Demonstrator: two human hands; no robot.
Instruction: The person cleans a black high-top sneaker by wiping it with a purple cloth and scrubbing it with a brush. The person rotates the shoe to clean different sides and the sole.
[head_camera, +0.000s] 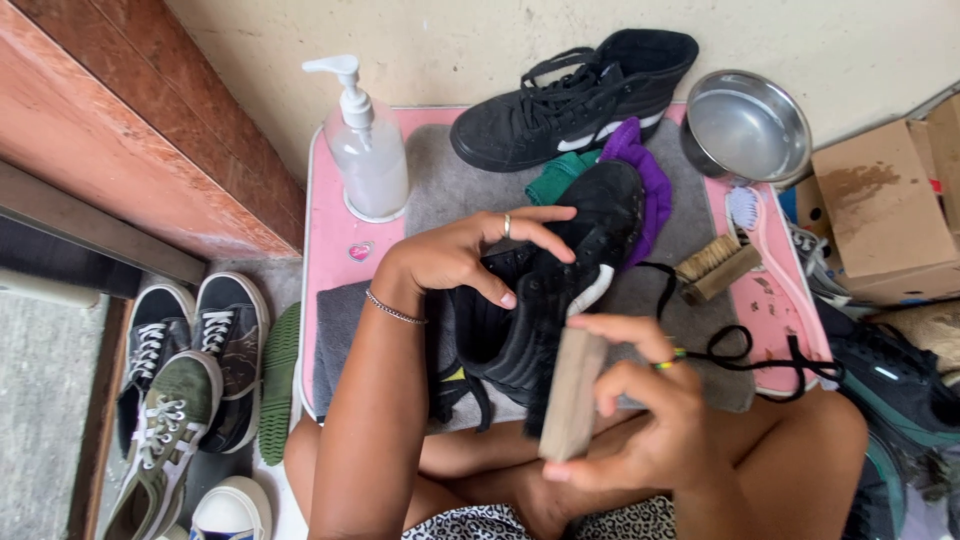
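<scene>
My left hand (470, 255) grips a black high-top sneaker (560, 280) from above, holding it over the grey mat on the small pink table (330, 230). A ring sits on one finger and a thin bracelet on the wrist. My right hand (630, 420) is closed on a wooden-backed brush (572, 392), whose dark bristles press against the sneaker's side near the heel. The matching second black sneaker (575, 100) lies at the table's far edge. A loose black lace (745, 350) trails across the table to the right.
A clear pump bottle (368, 150) stands far left on the table. A metal bowl of water (748, 125), a pink brush (760, 225), a wooden brush (715, 265), and purple and green cloths (640, 170) lie nearby. Several shoes (190, 370) sit left; a cardboard box (880, 210) right.
</scene>
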